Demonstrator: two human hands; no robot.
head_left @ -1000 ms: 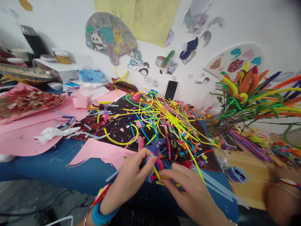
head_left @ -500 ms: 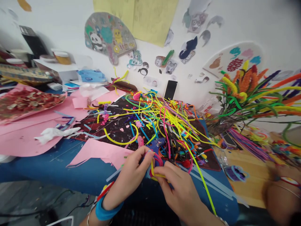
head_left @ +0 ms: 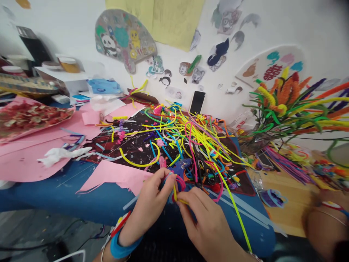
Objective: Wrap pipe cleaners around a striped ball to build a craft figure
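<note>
My left hand is closed in a pinch around a looped pink pipe cleaner, partly hidden by the fingers. A yellow pipe cleaner runs from there to my right hand, whose thumb and forefinger grip its bent part. Both hands are close together over the table's front edge. Just behind them lie a blue glue gun and black-handled scissors. A long yellow-green pipe cleaner stretches from the pile past my right wrist.
A heap of yellow pipe cleaners covers the dark mat. Pink paper lies at left on the blue tablecloth. A phone leans on the wall. Pipe-cleaner flowers stand at right, near another person's arm.
My right finger and thumb have shifted slightly along the yellow pipe cleaner, whose bend looks tighter now. The view has moved a little; both hands keep their grip.
</note>
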